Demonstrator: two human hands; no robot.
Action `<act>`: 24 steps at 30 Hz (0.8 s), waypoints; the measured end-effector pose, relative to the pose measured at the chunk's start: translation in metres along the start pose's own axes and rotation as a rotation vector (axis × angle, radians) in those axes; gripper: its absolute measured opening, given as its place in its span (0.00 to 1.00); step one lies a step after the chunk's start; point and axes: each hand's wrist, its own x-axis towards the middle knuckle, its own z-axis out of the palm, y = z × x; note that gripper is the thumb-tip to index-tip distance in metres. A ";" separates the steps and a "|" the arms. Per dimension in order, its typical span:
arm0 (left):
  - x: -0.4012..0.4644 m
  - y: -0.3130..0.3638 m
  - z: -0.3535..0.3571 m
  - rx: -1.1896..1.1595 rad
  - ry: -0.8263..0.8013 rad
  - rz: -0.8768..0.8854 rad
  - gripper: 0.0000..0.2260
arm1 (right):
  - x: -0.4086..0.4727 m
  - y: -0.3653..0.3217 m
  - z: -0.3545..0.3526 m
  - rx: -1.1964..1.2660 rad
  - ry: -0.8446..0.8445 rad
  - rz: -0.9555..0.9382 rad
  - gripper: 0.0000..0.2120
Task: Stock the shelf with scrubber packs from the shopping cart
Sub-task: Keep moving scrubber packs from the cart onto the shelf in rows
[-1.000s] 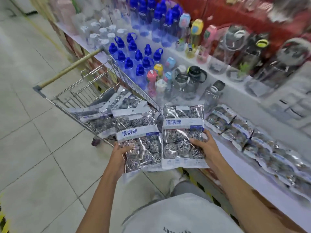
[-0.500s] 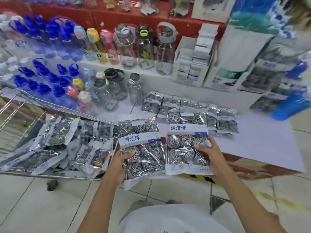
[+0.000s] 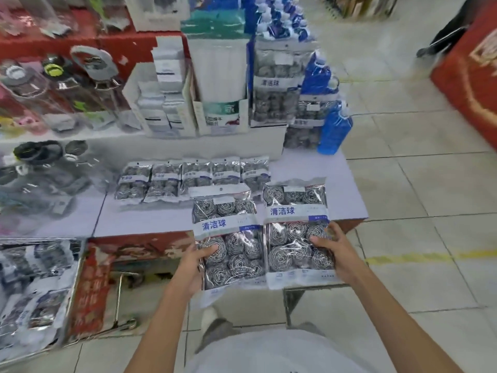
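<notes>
Holding one scrubber pack (image 3: 228, 246) in the left hand (image 3: 195, 267) and another (image 3: 297, 232) in the right hand (image 3: 337, 255), fingers curled round their lower edges, faces up, likely for laying beside the shelf (image 3: 150, 219) row (image 3: 193, 177).

Shop aisle with tiled floor and stepped display
Pale floor tiles (image 3: 419, 184) carry a yellow line (image 3: 419, 258); a red-fronted stand (image 3: 468, 84) sits at far right, and water bottles (image 3: 80, 95) and white boxes (image 3: 166, 84) fill the upper tier under even light
</notes>
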 end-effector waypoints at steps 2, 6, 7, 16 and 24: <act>0.001 0.002 0.036 0.007 -0.030 -0.008 0.49 | 0.004 -0.009 -0.024 0.001 0.025 0.002 0.48; 0.021 0.005 0.088 0.020 -0.045 -0.071 0.43 | 0.013 -0.030 -0.064 -0.041 0.090 0.008 0.30; 0.029 0.007 0.098 0.027 -0.046 -0.076 0.43 | 0.018 -0.034 -0.075 -0.033 0.106 0.007 0.27; 0.121 0.010 0.180 0.090 -0.048 -0.162 0.30 | 0.097 -0.066 -0.149 0.028 0.236 0.111 0.40; 0.212 0.008 0.236 0.115 -0.027 -0.249 0.45 | 0.192 -0.109 -0.176 -0.056 0.247 0.185 0.25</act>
